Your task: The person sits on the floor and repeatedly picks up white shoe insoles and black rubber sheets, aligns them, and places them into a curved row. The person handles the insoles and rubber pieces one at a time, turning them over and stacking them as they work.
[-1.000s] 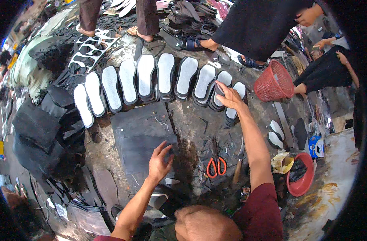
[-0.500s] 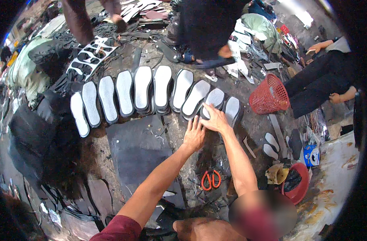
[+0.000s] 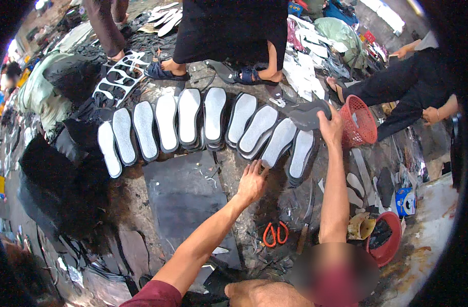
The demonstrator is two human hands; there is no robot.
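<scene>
An arc of white-topped shoe soles (image 3: 189,116) with black edges lies on the floor before me, several of them stacked in piles. At the right end of the arc, my right hand (image 3: 332,125) grips a plain dark shoe sole (image 3: 306,115), held over the far side of the last piles. My left hand (image 3: 252,183) rests at the near end of the second pile from the right (image 3: 277,143), its fingers stretched out toward the sole's tip. The rightmost pile (image 3: 301,153) lies between my two forearms.
A red plastic basket (image 3: 358,123) stands just beyond my right hand. Orange-handled scissors (image 3: 275,234), a dark mat (image 3: 185,187) and a red bowl (image 3: 386,240) lie nearer. Another person's sandalled feet (image 3: 167,70) are behind the arc; someone sits at the right (image 3: 408,82).
My right hand has left the white-topped piles and moved right and away, now with a dark sole in it. My left hand stays near the piles. The person in black behind has shifted left.
</scene>
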